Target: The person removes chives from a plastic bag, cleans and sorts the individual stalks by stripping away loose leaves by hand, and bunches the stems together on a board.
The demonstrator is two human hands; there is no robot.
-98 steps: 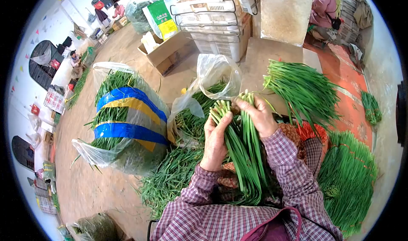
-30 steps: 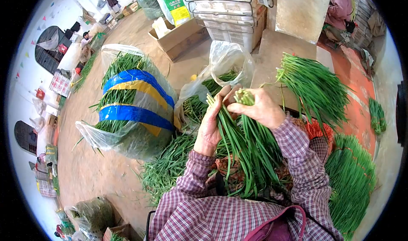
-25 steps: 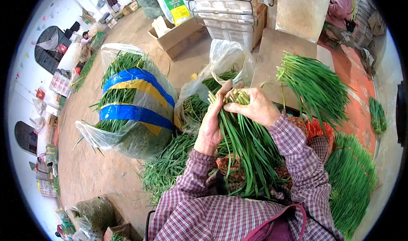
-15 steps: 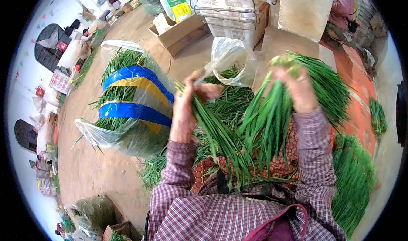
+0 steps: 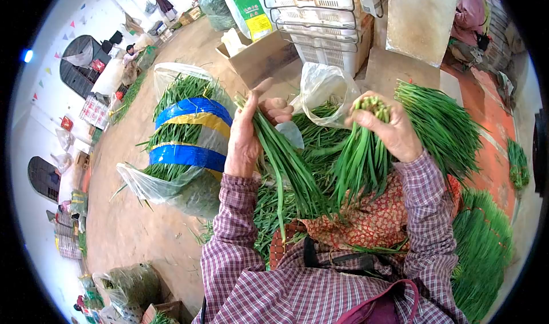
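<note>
Well to the left of my hands, along a white wall (image 5: 40,118), a person (image 5: 130,58) sits beside a long strip of greens (image 5: 127,98) on the brown floor (image 5: 123,209). Nearer, just left of my left hand, a clear plastic sack (image 5: 194,195) bulges with green leaves and is wrapped in blue and yellow bands (image 5: 189,152). My left hand (image 5: 245,138) holds a slim bunch of long green stalks (image 5: 291,164), pale ends up by the thumb, leaves slanting down to the right toward my lap; some of its fingers stretch out past the stalks. Beyond that hand are an open cardboard box (image 5: 260,61) and, further right, a stack of white crates (image 5: 323,29). Between and below my hands lie loose greens (image 5: 320,132), with an open clear bag (image 5: 326,86) just beyond them. My right hand (image 5: 394,126) is closed around a thicker bunch (image 5: 363,158), its pale ends showing above the thumb and its leaves hanging toward a red flowered cloth (image 5: 372,215) on my lap. Just right of that hand lies a broad pile of leaves (image 5: 440,129); nearer my right elbow is a larger heap (image 5: 483,249), and farthest right, a small tied bundle (image 5: 517,164).
</note>
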